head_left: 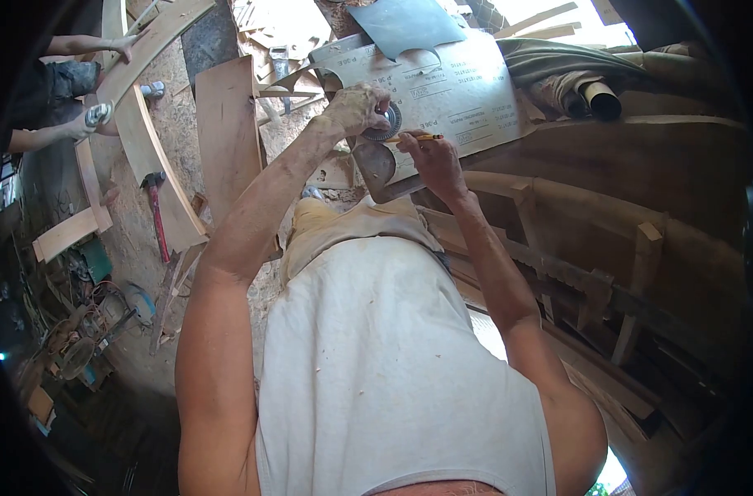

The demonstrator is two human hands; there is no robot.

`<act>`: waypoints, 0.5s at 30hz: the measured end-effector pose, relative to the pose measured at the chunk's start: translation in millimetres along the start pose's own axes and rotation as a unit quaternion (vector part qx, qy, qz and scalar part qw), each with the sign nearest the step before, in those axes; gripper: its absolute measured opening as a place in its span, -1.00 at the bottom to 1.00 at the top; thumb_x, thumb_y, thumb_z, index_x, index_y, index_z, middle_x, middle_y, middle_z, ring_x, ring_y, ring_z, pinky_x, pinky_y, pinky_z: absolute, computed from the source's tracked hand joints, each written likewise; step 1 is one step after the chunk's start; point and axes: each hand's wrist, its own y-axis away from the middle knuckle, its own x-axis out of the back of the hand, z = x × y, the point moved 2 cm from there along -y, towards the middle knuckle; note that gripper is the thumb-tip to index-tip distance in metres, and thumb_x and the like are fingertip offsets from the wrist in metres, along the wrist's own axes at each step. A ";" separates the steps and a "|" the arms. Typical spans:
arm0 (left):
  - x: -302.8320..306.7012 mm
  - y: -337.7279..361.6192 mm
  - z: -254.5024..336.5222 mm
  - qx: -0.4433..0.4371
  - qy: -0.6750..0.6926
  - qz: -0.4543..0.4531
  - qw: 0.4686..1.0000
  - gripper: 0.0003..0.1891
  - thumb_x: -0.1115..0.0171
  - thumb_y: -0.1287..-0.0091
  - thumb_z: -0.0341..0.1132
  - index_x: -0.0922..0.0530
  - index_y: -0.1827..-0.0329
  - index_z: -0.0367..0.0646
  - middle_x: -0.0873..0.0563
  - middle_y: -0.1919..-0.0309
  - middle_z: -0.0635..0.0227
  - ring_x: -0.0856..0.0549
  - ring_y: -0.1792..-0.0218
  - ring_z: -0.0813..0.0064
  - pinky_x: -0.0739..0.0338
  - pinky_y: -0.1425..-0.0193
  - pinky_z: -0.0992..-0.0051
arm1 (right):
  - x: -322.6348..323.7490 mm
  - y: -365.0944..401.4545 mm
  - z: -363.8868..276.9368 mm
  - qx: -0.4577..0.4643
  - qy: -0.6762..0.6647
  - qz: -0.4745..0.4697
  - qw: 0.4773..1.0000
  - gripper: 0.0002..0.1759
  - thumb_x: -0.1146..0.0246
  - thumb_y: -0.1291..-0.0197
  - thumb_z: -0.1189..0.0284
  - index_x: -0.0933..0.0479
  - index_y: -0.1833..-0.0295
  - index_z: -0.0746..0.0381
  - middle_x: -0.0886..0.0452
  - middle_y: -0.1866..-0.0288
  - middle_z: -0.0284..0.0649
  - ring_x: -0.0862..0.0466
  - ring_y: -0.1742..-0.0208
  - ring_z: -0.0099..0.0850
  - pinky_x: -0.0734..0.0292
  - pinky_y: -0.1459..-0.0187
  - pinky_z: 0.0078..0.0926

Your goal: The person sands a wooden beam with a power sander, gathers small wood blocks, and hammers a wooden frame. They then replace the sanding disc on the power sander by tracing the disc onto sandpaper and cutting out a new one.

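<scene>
A printed sheet of abrasive paper (467, 95) lies in front of me, its lettering side up, with pieces cut from its left edge. My left hand (358, 109) grips a dark round disc (390, 122) and holds it against the sheet's near left part. Just to the right, my right hand (433, 164) is closed on a yellow pencil (426, 137), whose tip end points left at the disc. A curved dark flap (375, 164) of the sheet hangs below the disc. On the sheet's far edge rests a blue-grey piece (405, 26).
At the upper left, another person's hands (100, 114) are by curved wooden pieces (157, 161). A red-handled hammer (157, 217) lies on the wood. A flat board (228, 136) stands left of my arm. Rolled cloth with a tube (600, 101) and wooden framing (641, 248) are at right.
</scene>
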 end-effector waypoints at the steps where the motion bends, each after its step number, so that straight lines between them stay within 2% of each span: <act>1: -0.5 0.8 -0.1 0.000 0.006 -0.003 1.000 -0.63 -0.58 -0.18 -0.13 -0.71 0.05 -0.11 -0.79 0.07 0.21 -0.77 -0.09 0.16 -0.66 -0.20 0.17 | 1.3 1.2 -2.7 -0.017 -0.008 -0.002 1.000 -0.67 -0.20 -0.58 0.25 -0.76 -0.14 0.22 -0.88 0.18 -0.14 -0.81 0.38 -0.35 -0.72 0.19 -0.34; 7: -1.9 -3.4 -2.0 0.011 0.021 -0.024 0.999 -0.64 -0.59 -0.18 -0.14 -0.70 0.07 -0.12 -0.78 0.05 0.21 -0.76 -0.12 0.15 -0.64 -0.23 0.16 | 19.8 -18.6 11.7 0.066 0.073 0.041 0.994 -0.59 -0.17 -0.59 0.20 -0.76 -0.09 0.31 -0.87 0.19 -0.08 -0.88 0.13 -0.17 -0.71 -0.05 -0.27; 10: 1.3 -4.4 1.0 0.012 0.010 -0.029 0.999 -0.64 -0.59 -0.19 -0.13 -0.70 0.08 -0.12 -0.78 0.06 0.23 -0.76 -0.11 0.16 -0.64 -0.22 0.16 | 19.1 -24.3 3.0 -0.016 0.031 0.024 0.999 -0.64 -0.20 -0.59 0.25 -0.76 -0.06 0.32 -0.86 0.20 -0.07 -0.88 0.13 -0.14 -0.71 -0.04 -0.24; 13: -0.8 -3.3 0.8 0.015 0.006 -0.027 1.000 -0.63 -0.59 -0.20 -0.12 -0.70 0.07 -0.12 -0.78 0.04 0.24 -0.75 -0.14 0.17 -0.63 -0.24 0.17 | 10.2 -19.2 2.2 0.059 0.080 0.045 0.994 -0.72 -0.24 -0.56 0.32 -0.70 0.04 0.34 -0.80 0.15 0.02 -0.80 0.14 0.03 -0.70 0.10 -0.07; 15: -2.3 -0.2 1.7 0.009 0.001 -0.007 1.000 -0.64 -0.58 -0.22 -0.11 -0.70 0.06 -0.11 -0.77 0.02 0.24 -0.74 -0.15 0.17 -0.63 -0.26 0.17 | 8.8 -15.4 0.7 0.089 0.090 0.080 0.989 -0.72 -0.23 -0.56 0.32 -0.70 0.03 0.33 -0.78 0.10 0.06 -0.79 0.11 0.05 -0.69 0.09 -0.05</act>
